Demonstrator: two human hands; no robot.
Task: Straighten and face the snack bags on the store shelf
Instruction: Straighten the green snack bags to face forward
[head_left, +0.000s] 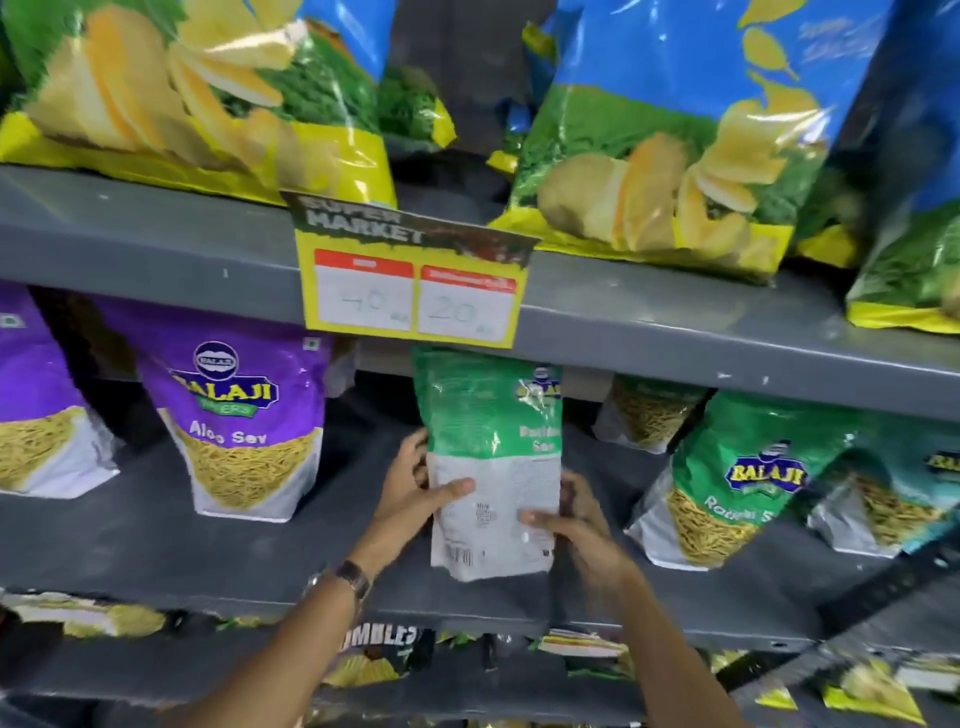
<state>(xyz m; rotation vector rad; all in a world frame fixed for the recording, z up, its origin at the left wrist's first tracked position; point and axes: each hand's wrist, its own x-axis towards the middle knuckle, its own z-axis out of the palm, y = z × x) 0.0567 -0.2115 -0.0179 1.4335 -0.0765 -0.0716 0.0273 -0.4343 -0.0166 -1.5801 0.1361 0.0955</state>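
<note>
At centre frame the grey middle shelf (156, 551) has bare room on both sides of the green snack bag (488, 447) — back panel facing out, upright near the front edge. Left hand (415, 493) and right hand (576, 514) clasp its lower sides.

Head camera faces the shelf (156, 244) closely, angled downward
</note>
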